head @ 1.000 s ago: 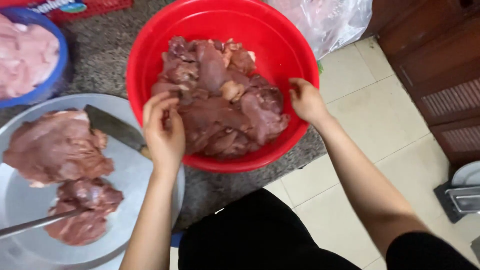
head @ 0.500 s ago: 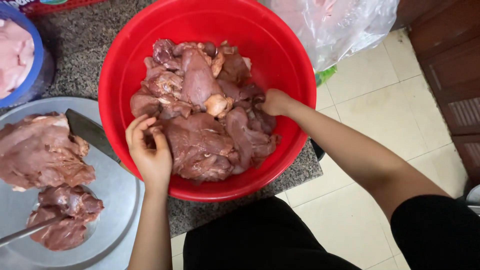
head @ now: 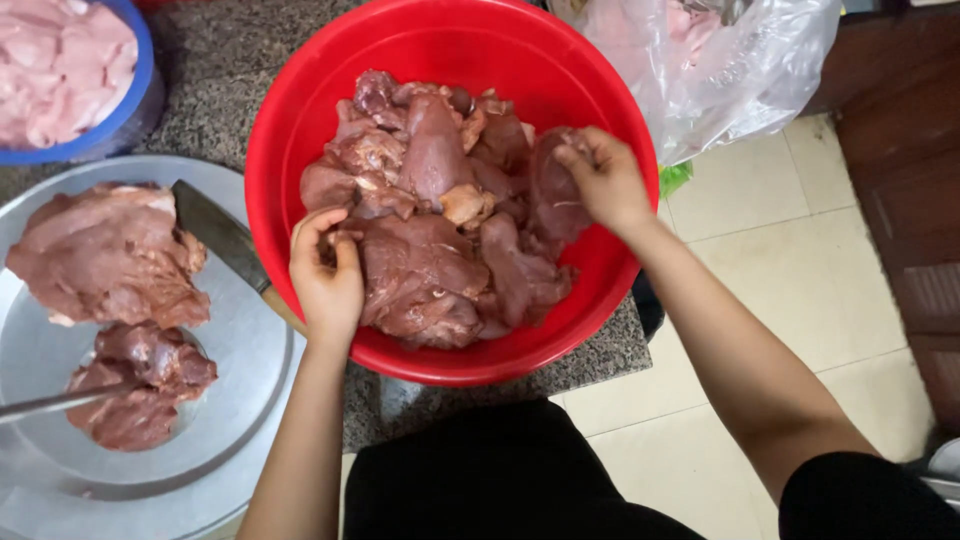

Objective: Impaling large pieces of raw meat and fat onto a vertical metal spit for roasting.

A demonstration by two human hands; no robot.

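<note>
Head view, looking down on a speckled stone counter. Near the counter's front edge, partly overhanging it: a red basin heaped with dark raw meat, walls high enough to keep the slippery pile together. Left hand inside the near-left wall, fingers curled down and pressed onto the edge of a large slab, probably for grip on the wet surface. Right hand by the far-right wall, fingers pinching one rounded piece, lifted a little off the heap. At the counter's left edge: a round metal tray with two more cuts, a cleaver blade resting flat beside them, within reach. Far-left corner: a blue bowl of pale meat, kept apart. Behind the basin: a clear plastic bag.
</note>
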